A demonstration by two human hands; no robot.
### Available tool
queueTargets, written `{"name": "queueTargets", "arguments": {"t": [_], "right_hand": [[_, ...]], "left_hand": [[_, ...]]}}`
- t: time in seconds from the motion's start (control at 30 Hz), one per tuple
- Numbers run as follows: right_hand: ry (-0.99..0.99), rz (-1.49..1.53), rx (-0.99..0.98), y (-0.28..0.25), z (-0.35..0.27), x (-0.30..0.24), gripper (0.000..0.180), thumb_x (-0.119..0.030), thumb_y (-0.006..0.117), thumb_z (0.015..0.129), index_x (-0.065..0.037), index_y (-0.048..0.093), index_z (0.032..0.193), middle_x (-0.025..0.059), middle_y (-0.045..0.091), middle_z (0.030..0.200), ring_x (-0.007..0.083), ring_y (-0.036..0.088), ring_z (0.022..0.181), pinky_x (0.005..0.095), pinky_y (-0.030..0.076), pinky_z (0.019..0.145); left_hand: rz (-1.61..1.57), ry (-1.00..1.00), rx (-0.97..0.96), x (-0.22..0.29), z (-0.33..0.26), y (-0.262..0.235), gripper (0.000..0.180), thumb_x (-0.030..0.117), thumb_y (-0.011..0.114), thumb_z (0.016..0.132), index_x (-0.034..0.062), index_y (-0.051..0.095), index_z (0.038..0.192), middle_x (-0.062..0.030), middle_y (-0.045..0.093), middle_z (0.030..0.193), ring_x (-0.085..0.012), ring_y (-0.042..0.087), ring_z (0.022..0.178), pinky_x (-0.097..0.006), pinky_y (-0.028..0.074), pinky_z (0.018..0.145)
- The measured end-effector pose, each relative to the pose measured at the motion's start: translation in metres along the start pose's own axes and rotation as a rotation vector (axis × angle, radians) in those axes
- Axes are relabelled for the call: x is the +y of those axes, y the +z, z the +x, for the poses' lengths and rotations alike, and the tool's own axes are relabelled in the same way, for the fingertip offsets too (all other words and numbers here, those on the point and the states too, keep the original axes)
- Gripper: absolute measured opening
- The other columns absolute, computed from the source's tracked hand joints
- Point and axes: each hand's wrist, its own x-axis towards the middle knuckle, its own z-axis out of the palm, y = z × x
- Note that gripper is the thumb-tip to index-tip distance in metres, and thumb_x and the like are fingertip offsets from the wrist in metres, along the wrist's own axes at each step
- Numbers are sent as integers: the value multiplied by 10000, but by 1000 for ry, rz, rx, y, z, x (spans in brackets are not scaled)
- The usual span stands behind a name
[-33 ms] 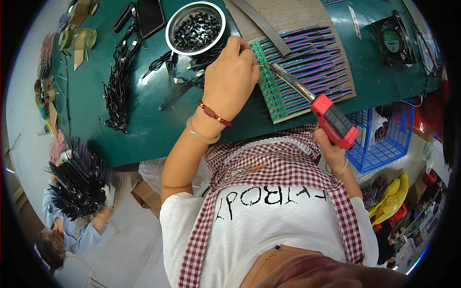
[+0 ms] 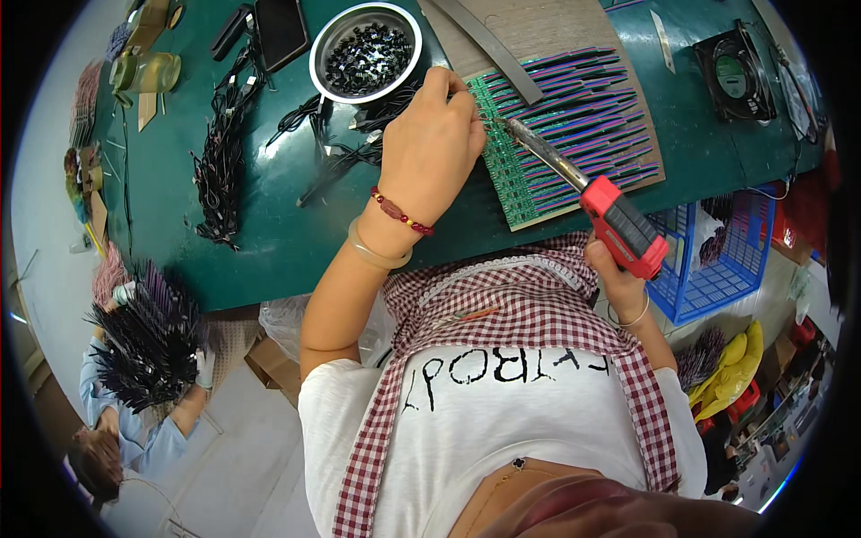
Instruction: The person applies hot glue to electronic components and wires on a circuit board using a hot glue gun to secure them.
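circuit boards (image 2: 508,184): green | wires (image 2: 587,134) right of boards: pink, blue and black stripes | soldering iron (image 2: 614,220) lower right of boards: red and black, silvery barrel (image 2: 551,156) | bowl (image 2: 317,67) upper left of boards: silvery | tabletop (image 2: 296,251) under boards: dark green | apron (image 2: 520,309) below boards: maroon-white check

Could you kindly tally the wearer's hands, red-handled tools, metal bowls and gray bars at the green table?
Wearer's hands, left hand and right hand: 2
Red-handled tool: 1
Metal bowl: 1
Gray bar: 1
Total: 5
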Motion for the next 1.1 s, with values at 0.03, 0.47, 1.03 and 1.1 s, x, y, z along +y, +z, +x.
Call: {"name": "queueTargets", "arguments": {"t": [0.03,0.47,1.03,1.1], "right_hand": [[0,1,0,1,1,-3,142,-94,612,881,8,569,971,15,555,752,83,503,650,239,418,589],[91,23,100,4,3,-8,214,-138,721,769,-26,639,932,68,570,796,165,552,640,280,435,575],[76,30,109,2,1,-5,206,-140,701,790,-21,637,946,69,571,811,166,567,656,284,443,583],[34,-2,112,2,-1,-2,209,-134,701,788,-22,638,952,72,571,819,167,569,670,283,447,593]], "left_hand": [[0,0,0,0,0,0,82,79,642,746,15,591,740,-69,566,1005,-273,605,673,-368,507,596],[-34,-17,-20,-2,1,-1,86,90,643,759,18,595,753,-75,559,993,-275,603,683,-368,502,602],[-35,-34,32,3,-1,3,95,90,630,759,11,586,731,-77,565,1004,-281,601,667,-377,498,581],[-29,-38,32,3,-2,3,93,86,628,755,7,585,731,-78,566,1006,-280,602,666,-374,499,579]]}}
